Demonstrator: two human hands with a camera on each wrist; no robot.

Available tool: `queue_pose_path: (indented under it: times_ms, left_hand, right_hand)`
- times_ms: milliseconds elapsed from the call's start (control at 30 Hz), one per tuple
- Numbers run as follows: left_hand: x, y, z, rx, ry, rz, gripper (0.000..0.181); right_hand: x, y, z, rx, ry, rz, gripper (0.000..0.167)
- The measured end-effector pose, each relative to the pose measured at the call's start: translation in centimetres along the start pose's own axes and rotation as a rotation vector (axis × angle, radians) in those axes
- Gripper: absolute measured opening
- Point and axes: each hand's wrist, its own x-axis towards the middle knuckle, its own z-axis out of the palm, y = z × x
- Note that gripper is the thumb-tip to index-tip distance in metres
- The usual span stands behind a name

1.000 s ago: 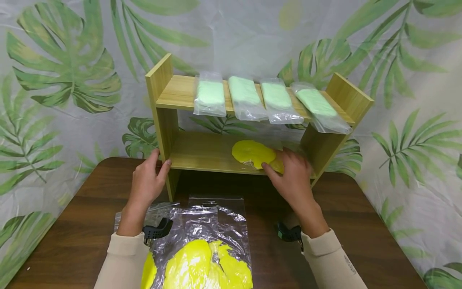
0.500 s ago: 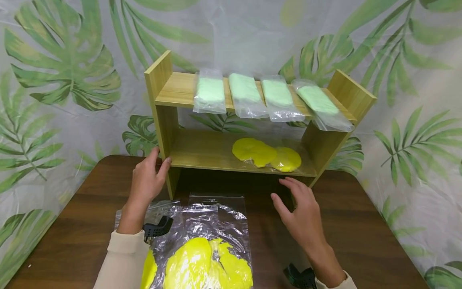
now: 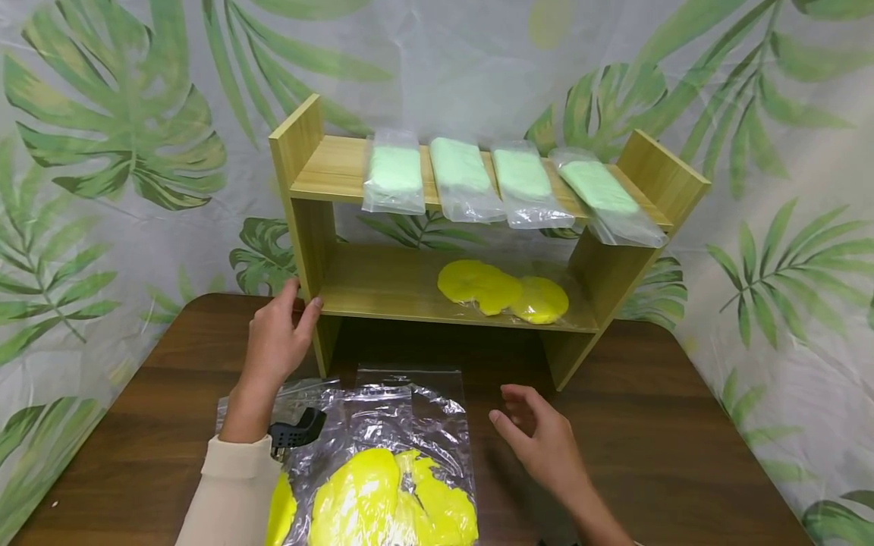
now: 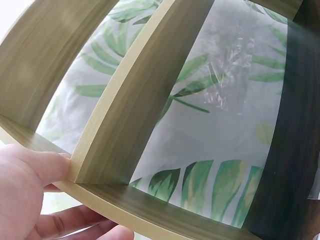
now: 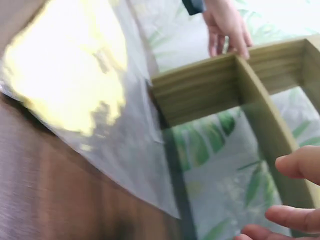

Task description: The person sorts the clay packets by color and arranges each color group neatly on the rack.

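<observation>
Shelf [image 3: 375, 280]: light wood-grain, two boards, upright. Left hand [image 3: 276, 334] grips its left side at lower-board height. Near side: yellow slabs [image 3: 362, 493] in clear zip bags [image 3: 389, 417], flat, overlapping; right hand [image 3: 546, 447] just right of them, apart. Bagged yellow rounds [image 3: 478, 286] overlap on lower board, right half.

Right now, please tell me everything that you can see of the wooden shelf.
The shelf stands upright on the dark table. It looks like pale, grained wood: two boards between side panels that rise above the upper board and reach below the lower one as legs. Its open back shows leaf-printed cloth. Four bags with pale green contents overhang the upper board's front edge; two yellow rounds in clear plastic lie on the lower board. The left hand grips the left panel's edge.
</observation>
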Motion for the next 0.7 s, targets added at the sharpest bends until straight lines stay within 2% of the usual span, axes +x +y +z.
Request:
queue_pose_path:
  times_ms: [267, 433, 533, 700]
  left_hand:
    - [-0.1, 0.0, 0.0, 0.002, -0.003, 0.004, 0.037]
    - [-0.2, -0.1, 0.0, 0.001, -0.001, 0.007, 0.037]
    - [-0.2, -0.1, 0.0, 0.003, 0.005, 0.012, 0.036]
    - [-0.2, -0.1, 0.0, 0.006, 0.011, 0.021, 0.035]
  right_hand:
    - [-0.5, 0.9, 1.4, 0.174, -0.126, 0.123, 0.036]
    - [-0.7, 1.5, 2.3, 0.397, -0.237, 0.187, 0.043]
    - [-0.9, 1.7, 2.8, 0.522, -0.298, 0.258, 0.05]
    - [-1.3, 1.5, 3.4, 0.626, -0.333, 0.365, 0.058]
